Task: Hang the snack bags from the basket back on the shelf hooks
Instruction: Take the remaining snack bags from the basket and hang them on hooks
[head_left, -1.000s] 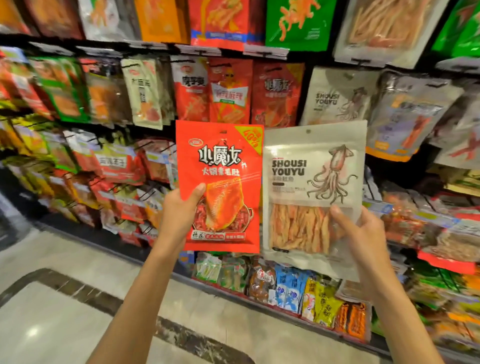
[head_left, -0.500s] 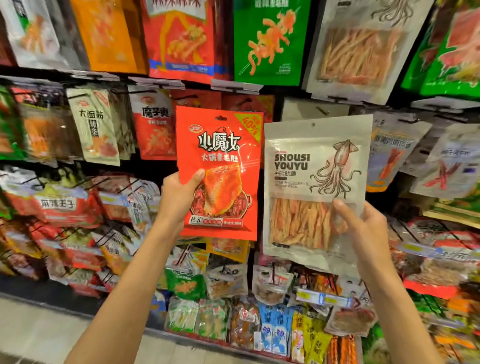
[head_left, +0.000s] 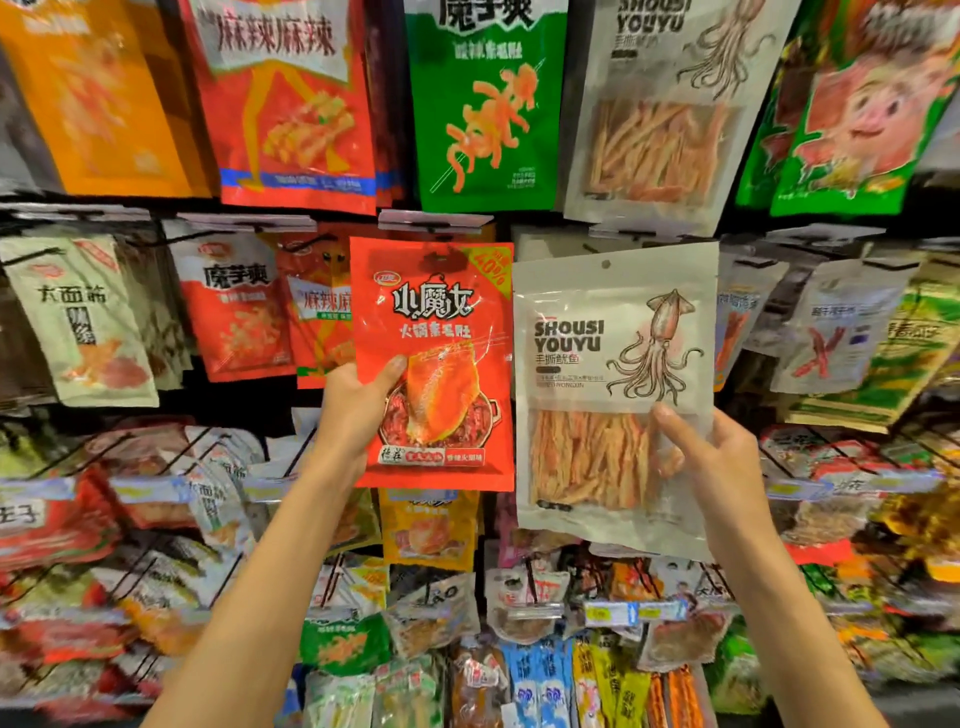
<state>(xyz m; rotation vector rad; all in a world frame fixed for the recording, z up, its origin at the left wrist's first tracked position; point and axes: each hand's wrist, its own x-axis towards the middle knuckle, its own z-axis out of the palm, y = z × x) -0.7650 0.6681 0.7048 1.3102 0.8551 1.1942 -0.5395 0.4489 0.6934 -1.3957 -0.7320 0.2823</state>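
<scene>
Since half a second before, both bags had come up closer to the shelf (head_left: 436, 221), side by side before its middle row. The left hand (head_left: 358, 410) pinched the red bag (head_left: 441, 322) at its lower left edge. The right hand (head_left: 717, 467) gripped the white squid bag (head_left: 613, 364) low on its right.

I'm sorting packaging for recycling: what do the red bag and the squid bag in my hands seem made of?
The red bag: probably glossy plastic film, given its sheen. The squid bag: matte, paper-like front, possibly coated film, with a clear plastic window showing strips.
</scene>
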